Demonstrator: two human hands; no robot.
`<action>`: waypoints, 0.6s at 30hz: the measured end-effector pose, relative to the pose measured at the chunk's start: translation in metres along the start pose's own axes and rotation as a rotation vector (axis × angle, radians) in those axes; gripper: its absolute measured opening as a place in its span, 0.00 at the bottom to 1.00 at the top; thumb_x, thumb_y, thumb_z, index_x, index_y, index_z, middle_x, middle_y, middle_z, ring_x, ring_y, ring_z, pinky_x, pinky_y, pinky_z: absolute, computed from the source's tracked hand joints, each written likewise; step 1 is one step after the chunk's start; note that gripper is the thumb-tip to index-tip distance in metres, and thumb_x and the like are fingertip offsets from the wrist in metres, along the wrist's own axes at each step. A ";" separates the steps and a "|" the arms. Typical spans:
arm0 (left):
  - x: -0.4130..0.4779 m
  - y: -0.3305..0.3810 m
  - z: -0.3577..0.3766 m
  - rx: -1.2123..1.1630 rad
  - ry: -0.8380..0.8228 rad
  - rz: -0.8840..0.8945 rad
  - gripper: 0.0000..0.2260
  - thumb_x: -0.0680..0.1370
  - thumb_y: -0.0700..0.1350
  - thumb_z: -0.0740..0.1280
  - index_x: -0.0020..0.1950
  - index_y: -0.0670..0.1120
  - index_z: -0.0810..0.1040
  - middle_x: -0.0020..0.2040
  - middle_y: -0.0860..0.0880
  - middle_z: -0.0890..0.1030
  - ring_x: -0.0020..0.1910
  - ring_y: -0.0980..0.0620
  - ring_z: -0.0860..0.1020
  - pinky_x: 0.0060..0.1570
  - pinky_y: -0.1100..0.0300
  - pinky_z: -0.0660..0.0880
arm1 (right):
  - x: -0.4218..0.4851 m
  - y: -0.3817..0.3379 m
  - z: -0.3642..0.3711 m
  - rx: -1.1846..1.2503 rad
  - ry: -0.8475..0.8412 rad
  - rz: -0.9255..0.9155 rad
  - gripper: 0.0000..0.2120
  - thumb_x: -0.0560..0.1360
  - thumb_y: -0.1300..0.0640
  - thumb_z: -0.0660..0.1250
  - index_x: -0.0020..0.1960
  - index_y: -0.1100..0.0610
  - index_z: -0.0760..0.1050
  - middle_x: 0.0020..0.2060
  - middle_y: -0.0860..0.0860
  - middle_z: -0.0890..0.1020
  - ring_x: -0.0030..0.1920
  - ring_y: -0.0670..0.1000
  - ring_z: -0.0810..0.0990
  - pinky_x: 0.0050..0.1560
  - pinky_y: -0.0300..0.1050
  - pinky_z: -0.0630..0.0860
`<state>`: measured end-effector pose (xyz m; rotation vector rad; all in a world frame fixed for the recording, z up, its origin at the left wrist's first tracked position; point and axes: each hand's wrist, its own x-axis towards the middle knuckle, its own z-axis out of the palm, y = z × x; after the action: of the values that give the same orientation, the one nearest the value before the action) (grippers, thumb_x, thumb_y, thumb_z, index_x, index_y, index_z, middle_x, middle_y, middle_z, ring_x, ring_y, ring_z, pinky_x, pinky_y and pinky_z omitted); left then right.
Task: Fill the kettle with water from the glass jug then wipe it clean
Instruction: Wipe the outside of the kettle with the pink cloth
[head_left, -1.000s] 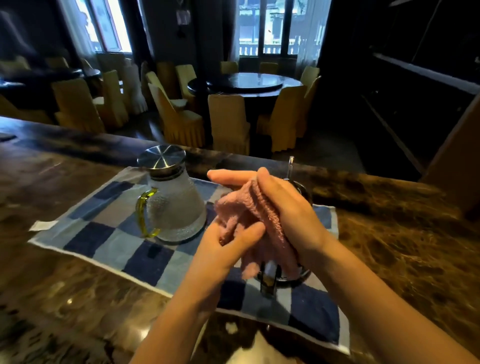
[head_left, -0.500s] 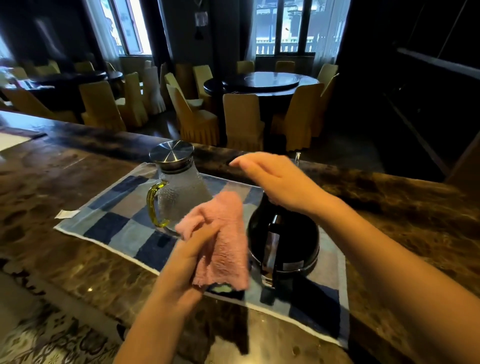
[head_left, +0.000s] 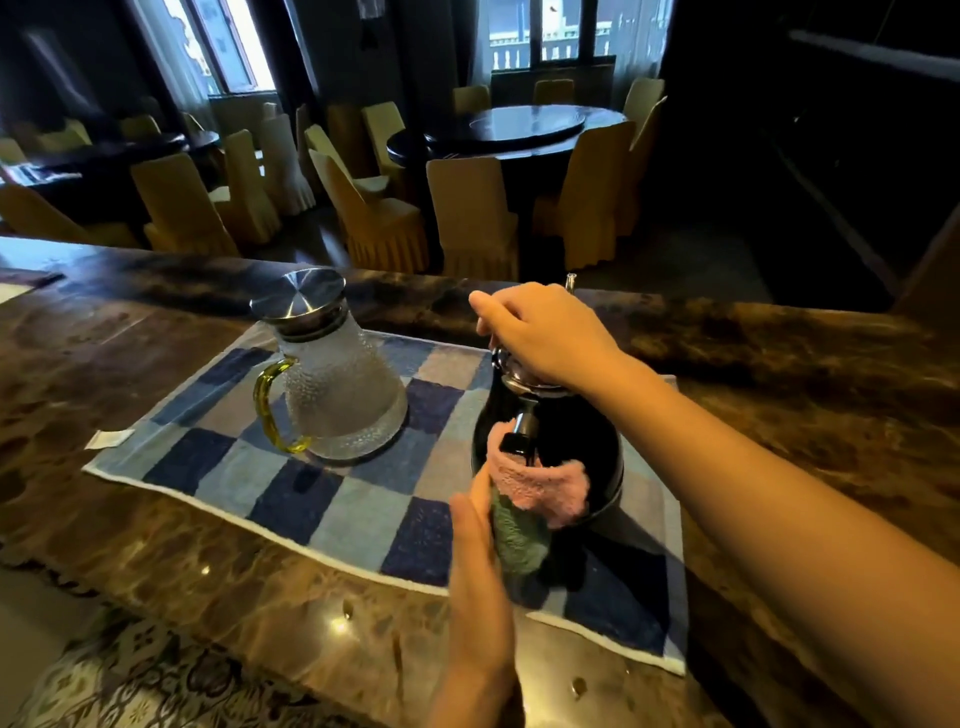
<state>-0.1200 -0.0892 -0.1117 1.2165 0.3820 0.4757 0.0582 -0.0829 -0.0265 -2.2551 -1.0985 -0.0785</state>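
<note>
Worktop (head_left: 156, 519): a dark brown marbled surface is running across the view, carrying everything in the scene.
Checked mat (head_left: 332, 499): a blue and grey chequered cloth is lying flat on the worktop, with both vessels standing on it.
Kettle (head_left: 597, 447): the black kettle is standing upright on the right part of the checked mat, its handle facing the person, well apart from the jug.
Glass jug (head_left: 343, 395): the dimpled clear jug with a yellow-green handle and a steel lid is sitting upright on the left part of the mat.
Right hand (head_left: 550, 332): it is resting on top of the kettle, fingers curled down over the lid; how firmly it is gripping cannot be told.
Left hand (head_left: 478, 561): it is lying nearly flat, fingers extended, pressing the cloth against the near side of the kettle beside the handle.
Pink cloth (head_left: 540, 488): it is bunching around the lower part of the kettle's handle, touching the black body.
Paper slip (head_left: 109, 439): a small white piece is lying on the worktop just beside the mat's left edge.
</note>
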 end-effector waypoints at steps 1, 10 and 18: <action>0.005 -0.006 -0.009 0.098 0.019 0.028 0.23 0.69 0.67 0.66 0.60 0.59 0.76 0.56 0.61 0.82 0.59 0.62 0.78 0.57 0.65 0.74 | 0.001 0.000 0.001 0.014 0.008 0.002 0.27 0.80 0.40 0.50 0.42 0.56 0.80 0.40 0.51 0.83 0.43 0.53 0.80 0.49 0.53 0.77; 0.039 0.016 -0.005 0.468 -0.083 0.222 0.28 0.75 0.60 0.52 0.49 0.37 0.78 0.43 0.42 0.82 0.41 0.53 0.81 0.41 0.61 0.77 | 0.003 0.005 0.003 0.050 0.039 0.012 0.26 0.79 0.39 0.51 0.41 0.54 0.80 0.39 0.50 0.83 0.44 0.53 0.80 0.44 0.48 0.72; 0.012 -0.053 -0.025 0.634 0.034 0.376 0.11 0.77 0.57 0.55 0.56 0.69 0.70 0.48 0.61 0.78 0.48 0.69 0.75 0.47 0.75 0.69 | 0.003 0.008 0.004 0.044 0.033 -0.019 0.25 0.80 0.39 0.51 0.40 0.52 0.79 0.37 0.48 0.81 0.42 0.51 0.80 0.43 0.47 0.71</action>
<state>-0.1160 -0.0770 -0.1699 1.9146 0.3431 0.7296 0.0652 -0.0819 -0.0326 -2.1973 -1.0942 -0.0982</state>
